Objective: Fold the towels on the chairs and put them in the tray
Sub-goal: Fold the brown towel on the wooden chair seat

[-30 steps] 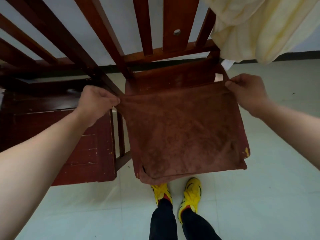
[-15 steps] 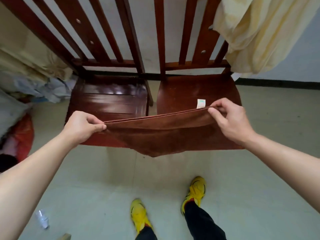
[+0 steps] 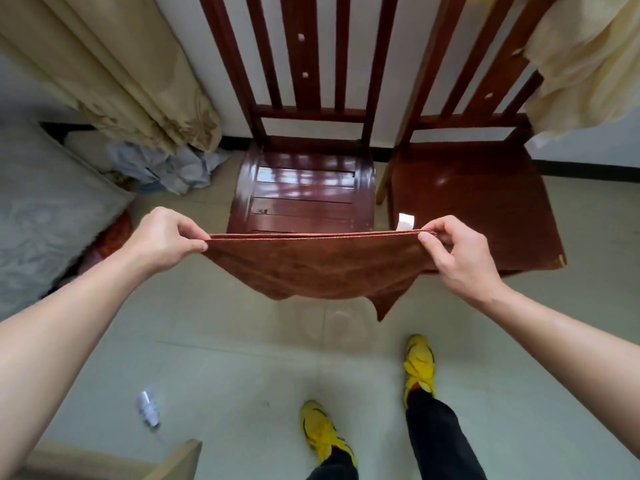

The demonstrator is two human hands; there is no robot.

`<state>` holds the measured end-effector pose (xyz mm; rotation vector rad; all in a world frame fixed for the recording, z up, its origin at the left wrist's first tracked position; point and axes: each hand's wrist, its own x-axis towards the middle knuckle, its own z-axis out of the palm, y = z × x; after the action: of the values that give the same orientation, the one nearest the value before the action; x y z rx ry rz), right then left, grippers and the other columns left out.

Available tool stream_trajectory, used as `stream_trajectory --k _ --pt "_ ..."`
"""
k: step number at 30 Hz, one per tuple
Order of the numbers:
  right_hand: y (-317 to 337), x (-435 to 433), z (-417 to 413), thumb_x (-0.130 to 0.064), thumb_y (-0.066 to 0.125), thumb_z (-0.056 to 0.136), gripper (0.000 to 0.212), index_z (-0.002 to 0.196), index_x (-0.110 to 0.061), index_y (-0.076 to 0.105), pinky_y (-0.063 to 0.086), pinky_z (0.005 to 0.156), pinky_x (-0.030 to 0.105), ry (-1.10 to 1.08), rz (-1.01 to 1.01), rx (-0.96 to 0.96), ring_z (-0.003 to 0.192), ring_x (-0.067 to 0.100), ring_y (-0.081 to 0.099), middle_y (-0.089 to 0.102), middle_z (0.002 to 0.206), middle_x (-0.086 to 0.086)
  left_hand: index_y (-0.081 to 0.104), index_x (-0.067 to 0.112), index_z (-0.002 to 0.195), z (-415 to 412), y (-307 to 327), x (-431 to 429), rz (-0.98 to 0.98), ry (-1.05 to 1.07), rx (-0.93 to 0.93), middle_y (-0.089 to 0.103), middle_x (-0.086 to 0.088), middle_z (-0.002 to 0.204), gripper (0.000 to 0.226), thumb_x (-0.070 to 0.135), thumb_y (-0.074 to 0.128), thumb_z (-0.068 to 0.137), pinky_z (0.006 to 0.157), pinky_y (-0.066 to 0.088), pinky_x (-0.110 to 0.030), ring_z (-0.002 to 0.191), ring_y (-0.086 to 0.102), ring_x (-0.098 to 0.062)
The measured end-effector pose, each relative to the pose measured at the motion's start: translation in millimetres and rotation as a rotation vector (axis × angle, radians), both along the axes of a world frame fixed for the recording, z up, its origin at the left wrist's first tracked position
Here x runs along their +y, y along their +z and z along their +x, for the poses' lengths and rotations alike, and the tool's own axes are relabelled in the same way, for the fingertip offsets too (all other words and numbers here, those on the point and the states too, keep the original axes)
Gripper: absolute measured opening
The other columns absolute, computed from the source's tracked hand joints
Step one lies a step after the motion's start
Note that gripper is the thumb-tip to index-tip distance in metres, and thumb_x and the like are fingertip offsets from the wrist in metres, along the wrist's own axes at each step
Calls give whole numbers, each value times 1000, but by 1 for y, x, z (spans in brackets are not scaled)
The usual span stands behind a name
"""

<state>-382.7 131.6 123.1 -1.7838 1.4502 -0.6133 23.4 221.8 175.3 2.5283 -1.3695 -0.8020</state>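
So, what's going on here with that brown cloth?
A person is folding a brown towel, holding it up in the air in front of two wooden chairs. The left hand pinches one end of its doubled top edge and the right hand pinches the other, so the rest hangs down between them. A cream towel is draped over the back of the chair on the right, not yet folded.

Mid-frame, the towel [image 3: 318,268] is showing rust-brown; the slatted chair [image 3: 304,202] above is gleaming dark red-brown; a cream towel [image 3: 585,64] is hanging upper right; yellow shoes [image 3: 419,362] are showing below.
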Motion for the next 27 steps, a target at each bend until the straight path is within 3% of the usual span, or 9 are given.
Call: stream_trajectory --k 4,8,12,18,22,27 --pt "-13 -7 32 -22 63 93 2 91 -21 63 51 76 31 -58 20 -11 76 10 65 68 79 -12 78 11 86 23 -9 -12 -22 11 -57 72 -10 80 9 7 76 77 71 40 -24 76 63 -19" --pt "-38 -39 59 -23 63 92 3 89 -23 63 45 73 23 -110 41 27 71 4 59 65 76 -14 77 11 86 39 -33 -43 -36 53 -60 69 -11 70 9 5 72 80 69 41 -24 65 61 -18" --pt "-74 -88 82 -25 63 92 3 91 -22 65 44 76 27 -140 90 107 80 15 62 65 77 -8 76 11 85 54 -62 -91 -28 61 -63 64 -6 61 10 4 70 81 73 46 -24 60 62 -14" --pt "-131 -183 117 -28 61 93 15 99 -15 67 48 81 34 -173 138 215 95 24 64 69 97 5 75 12 83 77 -117 -184 -12 111 -45 66 -9 66 11 3 68 82 73 52 -25 57 64 -17" --pt "-167 -234 134 -31 62 92 10 92 -22 65 50 82 36 -157 190 302 94 26 64 68 95 4 71 13 74 96 -162 -232 7 299 43 70 -14 66 13 1 72 78 78 59 -39 65 70 -20" --pt "-201 -279 150 -31 62 92 9 88 -23 61 41 75 27 -141 242 357 91 21 60 62 91 0 56 11 71 102 -217 -280 -15 577 184 63 -15 67 22 -1 59 90 51 59 -30 51 68 -17"
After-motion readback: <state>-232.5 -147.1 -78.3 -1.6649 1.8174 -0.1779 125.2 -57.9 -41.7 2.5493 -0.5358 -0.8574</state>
